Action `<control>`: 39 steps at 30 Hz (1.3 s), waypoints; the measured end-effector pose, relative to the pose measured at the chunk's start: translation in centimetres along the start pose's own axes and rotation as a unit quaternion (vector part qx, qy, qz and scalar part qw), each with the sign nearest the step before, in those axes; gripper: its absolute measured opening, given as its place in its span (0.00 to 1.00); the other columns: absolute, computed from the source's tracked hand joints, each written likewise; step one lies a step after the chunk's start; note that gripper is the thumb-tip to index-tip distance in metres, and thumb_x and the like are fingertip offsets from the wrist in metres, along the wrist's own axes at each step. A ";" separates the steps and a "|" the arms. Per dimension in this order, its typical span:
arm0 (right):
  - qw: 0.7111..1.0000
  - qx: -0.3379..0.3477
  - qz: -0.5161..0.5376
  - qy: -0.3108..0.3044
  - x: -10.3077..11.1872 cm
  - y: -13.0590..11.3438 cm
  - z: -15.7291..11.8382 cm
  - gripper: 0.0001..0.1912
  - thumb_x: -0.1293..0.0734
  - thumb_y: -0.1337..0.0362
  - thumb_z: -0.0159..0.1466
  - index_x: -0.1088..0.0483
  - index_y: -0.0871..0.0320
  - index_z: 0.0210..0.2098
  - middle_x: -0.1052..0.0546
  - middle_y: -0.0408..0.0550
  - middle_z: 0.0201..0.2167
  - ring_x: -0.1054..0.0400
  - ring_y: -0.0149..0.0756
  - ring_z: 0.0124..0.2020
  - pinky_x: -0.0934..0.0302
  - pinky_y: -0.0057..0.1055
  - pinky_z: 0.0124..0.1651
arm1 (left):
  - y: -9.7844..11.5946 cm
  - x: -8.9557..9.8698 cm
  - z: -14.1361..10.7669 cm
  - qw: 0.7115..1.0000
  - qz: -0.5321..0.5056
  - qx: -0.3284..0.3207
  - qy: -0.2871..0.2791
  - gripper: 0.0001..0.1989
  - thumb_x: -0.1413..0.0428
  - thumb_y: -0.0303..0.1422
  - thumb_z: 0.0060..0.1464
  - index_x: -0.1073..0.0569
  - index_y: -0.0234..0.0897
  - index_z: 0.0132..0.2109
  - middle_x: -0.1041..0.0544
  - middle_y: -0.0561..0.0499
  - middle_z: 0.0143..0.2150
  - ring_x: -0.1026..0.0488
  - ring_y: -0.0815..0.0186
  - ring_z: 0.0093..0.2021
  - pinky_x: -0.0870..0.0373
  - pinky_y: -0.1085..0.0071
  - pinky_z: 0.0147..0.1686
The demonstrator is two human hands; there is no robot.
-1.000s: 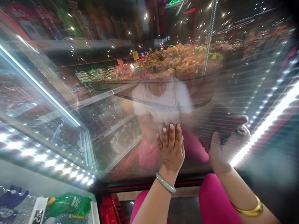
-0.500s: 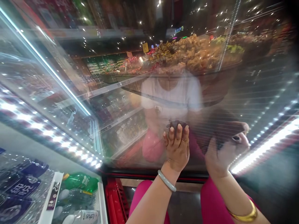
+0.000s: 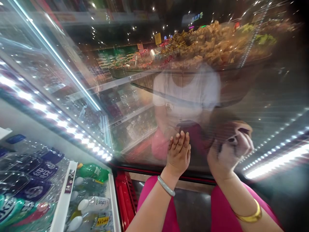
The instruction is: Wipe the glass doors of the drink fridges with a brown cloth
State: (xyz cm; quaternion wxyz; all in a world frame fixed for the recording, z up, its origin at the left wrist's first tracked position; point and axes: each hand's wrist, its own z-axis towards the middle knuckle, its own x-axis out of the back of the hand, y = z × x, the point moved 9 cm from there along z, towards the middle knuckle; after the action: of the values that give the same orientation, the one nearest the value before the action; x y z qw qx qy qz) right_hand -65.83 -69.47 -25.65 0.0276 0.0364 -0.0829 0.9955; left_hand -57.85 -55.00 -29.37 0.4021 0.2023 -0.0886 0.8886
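Note:
A glass door (image 3: 137,149) of a lit cooler stands open in front of me, full of reflections. My left hand (image 3: 178,153), with a pale bangle (image 3: 166,186) at the wrist, lies against the lower part of the glass, fingers stretched out and nothing held. To its right, my right hand (image 3: 225,158) wears a gold bangle (image 3: 249,213). Its fingers are curled round a dark brown cloth (image 3: 224,124), which is smeared by motion and spread near the glass. Part of the cloth is hidden by the hand.
Cooler shelves at lower left hold bottles, among them a green bottle (image 3: 94,171) and a Lohas bottle (image 3: 95,203). A white price strip (image 3: 65,196) edges one shelf. Bright light strips (image 3: 60,123) run along the frame. Below are a red crate-like part (image 3: 125,199) and my pink-clad knees (image 3: 156,199).
The view has shifted, showing more bottles at lower left. Both my hands have moved slightly left and down relative to the glass. The cloth has shifted with my right hand.

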 end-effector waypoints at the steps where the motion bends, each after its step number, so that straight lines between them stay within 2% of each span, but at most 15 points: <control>1: 0.999 0.025 0.016 -0.013 -0.7 -1.7 -0.2 0.23 0.30 0.70 0.61 0.27 0.53 0.56 0.27 0.57 0.55 0.35 0.56 0.61 0.38 0.56 0.63 | -0.4 0.2 -0.3 1.000 0.001 0.007 0.001 0.33 0.51 0.29 0.70 0.50 0.31 0.77 0.41 0.43 0.76 0.58 0.64 0.80 0.57 0.62 0.78; 4: 0.980 0.144 0.087 -0.106 -1.8 -5.7 -3.5 0.19 0.29 0.72 0.61 0.25 0.48 0.49 0.22 0.47 0.47 0.30 0.46 0.53 0.37 0.50 0.62 | -1.9 0.8 -1.3 1.000 0.009 0.029 0.000 0.33 0.54 0.30 0.71 0.52 0.29 0.77 0.42 0.40 0.77 0.58 0.64 0.79 0.57 0.62 0.78; 7: 0.961 0.197 0.105 -0.164 -1.3 -5.4 -6.5 0.14 0.29 0.74 0.60 0.24 0.47 0.39 0.21 0.44 0.45 0.28 0.43 0.50 0.34 0.47 0.60 | -2.9 1.1 -2.4 0.999 0.020 0.038 -0.022 0.33 0.54 0.30 0.71 0.53 0.29 0.77 0.40 0.40 0.76 0.57 0.63 0.79 0.58 0.59 0.78; 11: 0.990 0.114 0.063 -0.054 -0.1 -2.7 -3.3 0.14 0.27 0.74 0.57 0.24 0.52 0.41 0.23 0.50 0.49 0.30 0.50 0.56 0.34 0.51 0.62 | -3.0 1.0 -3.1 0.998 0.017 0.046 -0.039 0.35 0.51 0.29 0.69 0.53 0.31 0.77 0.38 0.40 0.75 0.54 0.61 0.79 0.53 0.56 0.77; 14: 0.993 0.099 0.069 -0.013 -1.0 -4.8 -0.2 0.17 0.26 0.71 0.59 0.25 0.52 0.47 0.23 0.50 0.52 0.31 0.50 0.59 0.38 0.53 0.65 | -3.2 0.6 -3.3 0.997 0.000 0.063 -0.052 0.35 0.49 0.29 0.68 0.52 0.30 0.77 0.36 0.37 0.74 0.52 0.57 0.79 0.49 0.51 0.76; 16: 0.982 0.141 0.111 -0.061 -2.2 -7.6 -0.2 0.15 0.27 0.70 0.62 0.24 0.49 0.47 0.21 0.47 0.50 0.30 0.45 0.57 0.39 0.49 0.66 | -3.3 0.6 -3.7 0.995 -0.027 0.074 -0.068 0.36 0.48 0.28 0.66 0.49 0.30 0.76 0.33 0.35 0.72 0.47 0.54 0.77 0.42 0.49 0.74; 18: 0.960 0.186 0.154 -0.143 -3.2 -9.8 -1.9 0.15 0.30 0.70 0.65 0.24 0.47 0.49 0.18 0.44 0.49 0.29 0.40 0.55 0.40 0.44 0.66 | -3.4 1.0 -4.6 0.990 -0.064 0.090 -0.089 0.37 0.47 0.27 0.64 0.47 0.32 0.76 0.32 0.34 0.72 0.43 0.52 0.76 0.36 0.48 0.71; 20: 0.941 0.204 0.169 -0.211 -3.5 -10.7 -4.2 0.17 0.33 0.70 0.68 0.25 0.48 0.53 0.18 0.44 0.51 0.28 0.38 0.56 0.41 0.42 0.66 | -3.4 2.2 -5.7 0.984 -0.094 0.124 -0.086 0.40 0.48 0.26 0.61 0.51 0.29 0.77 0.40 0.32 0.75 0.47 0.50 0.77 0.34 0.49 0.70; 22: 0.938 0.178 0.164 -0.248 -3.5 -10.3 -5.7 0.19 0.35 0.69 0.69 0.26 0.50 0.57 0.19 0.47 0.55 0.29 0.40 0.59 0.41 0.43 0.67 | -2.6 4.0 -6.6 0.983 -0.113 0.134 -0.056 0.44 0.50 0.27 0.60 0.60 0.24 0.77 0.55 0.31 0.79 0.57 0.49 0.79 0.36 0.49 0.71; 25: 0.942 0.104 0.184 -0.261 -3.4 -9.3 -5.9 0.18 0.37 0.63 0.71 0.27 0.51 0.59 0.19 0.51 0.54 0.27 0.44 0.58 0.37 0.45 0.65 | 0.3 5.0 -6.9 0.988 -0.146 0.040 -0.045 0.44 0.52 0.37 0.66 0.65 0.26 0.78 0.68 0.38 0.81 0.65 0.49 0.80 0.41 0.49 0.73; 29: 0.919 0.026 0.283 -0.273 -3.3 -8.5 -4.6 0.22 0.39 0.62 0.71 0.29 0.49 0.63 0.18 0.50 0.51 0.23 0.43 0.53 0.29 0.43 0.59 | 1.8 3.0 -6.1 0.982 -0.162 -0.051 -0.083 0.54 0.49 0.59 0.62 0.61 0.29 0.78 0.63 0.37 0.81 0.66 0.52 0.80 0.42 0.51 0.73; 31: 0.896 -0.026 0.330 -0.296 -3.2 -7.6 -4.1 0.23 0.37 0.65 0.70 0.30 0.50 0.64 0.19 0.51 0.54 0.23 0.43 0.55 0.27 0.42 0.58 | 1.6 1.9 -5.3 0.981 -0.159 -0.072 -0.079 0.58 0.48 0.68 0.54 0.51 0.32 0.77 0.57 0.37 0.81 0.66 0.50 0.80 0.43 0.49 0.74; 33: 0.878 -0.079 0.358 -0.307 -2.8 -6.4 -3.7 0.25 0.37 0.68 0.69 0.31 0.50 0.64 0.21 0.52 0.58 0.26 0.42 0.60 0.28 0.41 0.60 | 1.4 1.1 -4.5 0.983 -0.148 -0.085 -0.070 0.56 0.49 0.71 0.51 0.41 0.36 0.73 0.52 0.39 0.80 0.66 0.49 0.81 0.48 0.48 0.75; 36: 0.867 -0.131 0.386 -0.286 -1.7 -4.8 -3.0 0.26 0.39 0.70 0.70 0.32 0.49 0.66 0.28 0.53 0.66 0.32 0.45 0.67 0.31 0.45 0.64 | 0.9 0.6 -3.4 0.992 -0.099 -0.068 -0.028 0.43 0.47 0.60 0.60 0.36 0.34 0.71 0.45 0.39 0.78 0.65 0.52 0.81 0.58 0.49 0.77; 39: 0.911 -0.069 0.340 -0.221 -0.2 -4.2 -1.8 0.29 0.36 0.72 0.68 0.33 0.47 0.66 0.29 0.52 0.67 0.32 0.48 0.66 0.32 0.49 0.64 | 0.6 0.5 -2.9 0.998 -0.038 -0.048 0.011 0.29 0.41 0.38 0.62 0.31 0.43 0.69 0.37 0.48 0.76 0.64 0.60 0.81 0.64 0.53 0.79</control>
State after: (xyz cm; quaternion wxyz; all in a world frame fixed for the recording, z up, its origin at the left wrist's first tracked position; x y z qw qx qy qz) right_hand -65.49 -65.03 -26.74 -0.3293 0.2231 -0.1626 0.9029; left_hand -59.44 -54.12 -31.80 0.4457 0.1758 -0.1187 0.8697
